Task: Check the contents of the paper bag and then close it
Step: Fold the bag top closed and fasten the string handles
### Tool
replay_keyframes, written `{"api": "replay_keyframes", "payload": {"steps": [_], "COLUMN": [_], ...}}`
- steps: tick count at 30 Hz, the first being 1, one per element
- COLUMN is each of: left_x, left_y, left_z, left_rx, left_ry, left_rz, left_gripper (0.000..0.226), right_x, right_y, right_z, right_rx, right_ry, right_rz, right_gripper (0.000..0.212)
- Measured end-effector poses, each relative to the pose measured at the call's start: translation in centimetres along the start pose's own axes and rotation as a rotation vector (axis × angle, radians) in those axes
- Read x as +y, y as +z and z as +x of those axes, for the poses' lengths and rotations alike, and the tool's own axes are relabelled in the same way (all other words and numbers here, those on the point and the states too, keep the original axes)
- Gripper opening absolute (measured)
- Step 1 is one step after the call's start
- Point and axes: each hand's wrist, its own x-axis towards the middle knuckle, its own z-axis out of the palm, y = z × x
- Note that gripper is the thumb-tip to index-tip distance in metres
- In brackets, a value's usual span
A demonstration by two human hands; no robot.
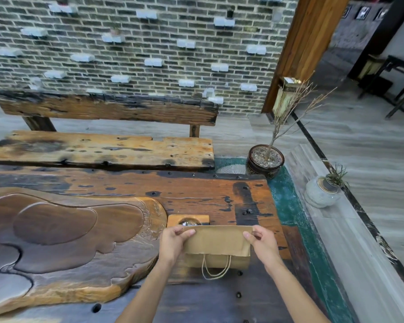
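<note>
A brown paper bag (218, 243) stands on the dark wooden table (196, 192), its top part folded over toward me into a flap. Below the flap's edge a twine handle (216, 268) hangs in a loop. My left hand (174, 242) pinches the flap's top left corner, thumb on the front. My right hand (261, 242) pinches the top right corner in the same way. The bag's mouth is shut by the fold, so its contents are hidden.
A carved wooden tea tray (63, 243) fills the table's left half. A small wooden block holding a shiny round object (189, 221) sits just behind the bag. Beyond the table stands a rough wooden bench (103, 148); a potted bare twig (265, 163) and a stone pot (322, 192) stand on the floor at the right.
</note>
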Motion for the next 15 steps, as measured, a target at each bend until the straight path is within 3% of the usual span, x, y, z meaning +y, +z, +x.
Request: {"api": "replay_keyframes", "payload": {"steps": [3, 7, 15], "left_x": [4.3, 10.6, 22.4], "left_y": [-0.5, -2.1, -4.8], "left_z": [0.6, 0.9, -0.9], "left_rx": [0.031, 0.075, 0.078], "left_ry": [0.135, 0.304, 0.566], "left_rz": [-0.005, 0.003, -0.029], "left_gripper": [0.037, 0.016, 0.017], "right_x": [-5.3, -11.8, -21.7], "right_y": [-1.6, -3.9, -8.7], "right_z": [-0.2, -0.9, -2.6], "right_rx": [0.067, 0.150, 0.237], "right_ry": [-0.123, -0.263, -0.499], "right_rz": [0.036, 0.068, 0.126], "right_gripper": [0.020, 0.034, 0.013]}}
